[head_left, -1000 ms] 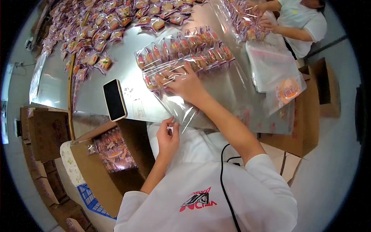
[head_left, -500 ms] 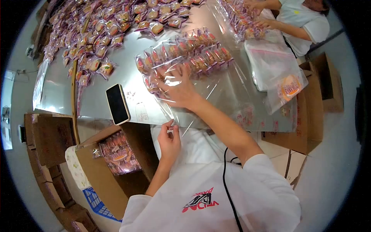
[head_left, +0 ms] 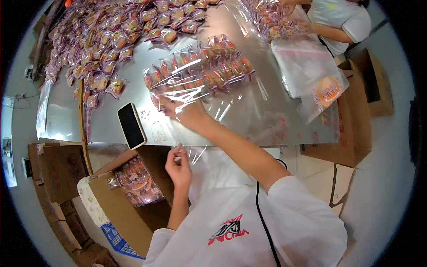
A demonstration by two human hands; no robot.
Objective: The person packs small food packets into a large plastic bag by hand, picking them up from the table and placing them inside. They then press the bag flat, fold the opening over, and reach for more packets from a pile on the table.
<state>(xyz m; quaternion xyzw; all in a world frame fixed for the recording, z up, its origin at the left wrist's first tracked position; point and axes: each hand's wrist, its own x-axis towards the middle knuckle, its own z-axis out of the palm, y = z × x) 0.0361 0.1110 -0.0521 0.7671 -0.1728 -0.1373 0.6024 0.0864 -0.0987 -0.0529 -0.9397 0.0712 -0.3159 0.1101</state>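
Note:
A large clear plastic bag (head_left: pixel 240 104) lies on the metal table, its mouth toward me. Inside it, small wrapped cakes (head_left: pixel 224 71) in purple-edged wrappers stand on edge in two rows. My right hand (head_left: pixel 190 113) reaches in under the film, fingers spread against the near left end of the rows. Glare on the plastic hides part of its fingertips. At the table's front edge, my left hand (head_left: pixel 179 167) is closed in a pinch on the edge of the bag, and the film stretches up from its fingertips.
A phone (head_left: pixel 131 126) lies left of the bag. Loose wrapped cakes (head_left: pixel 115 42) are heaped at back left. Flat printed bags (head_left: pixel 307 66) are stacked at right, near another person (head_left: pixel 340 22). A carton (head_left: pixel 118 218) with packed bags (head_left: pixel 138 182) stands below; more cartons (head_left: pixel 356 138) are right.
My right hand has drawn back a little toward the near left of the rows. My left hand has shifted left and slightly down. The bag appears further left as the view shifts.

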